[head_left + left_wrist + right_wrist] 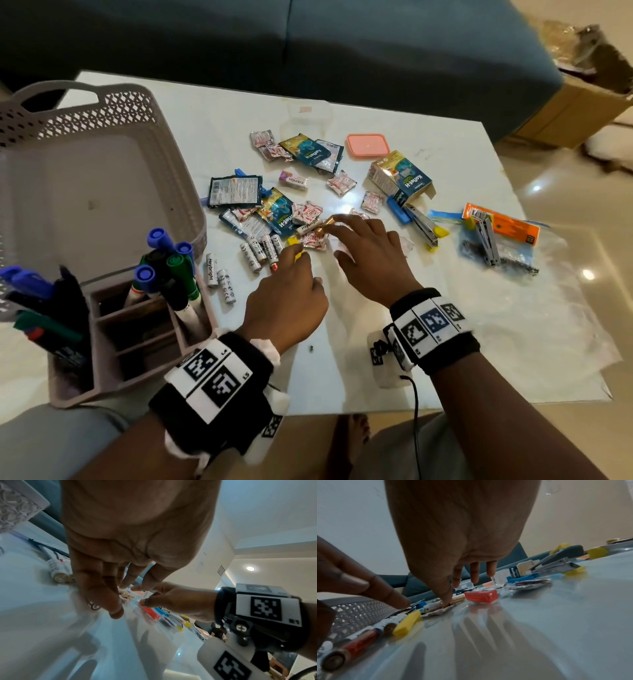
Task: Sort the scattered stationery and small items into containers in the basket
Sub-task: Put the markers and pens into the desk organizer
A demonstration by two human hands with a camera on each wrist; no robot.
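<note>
Several white batteries lie in a loose row on the white table, among foil sachets and medicine packets. My left hand hovers low with relaxed fingers over a yellow clip, holding nothing; from the left wrist its fingers hang loosely. My right hand is spread, one fingertip pressing on a gold and white battery that lies on a sachet. The grey lattice basket stands at the left.
A compartment organizer holding markers sits in front of the basket. Staplers, a blue clip, an open carton, a pink-lidded box and a plastic bag lie to the right. A red piece lies by my right fingers.
</note>
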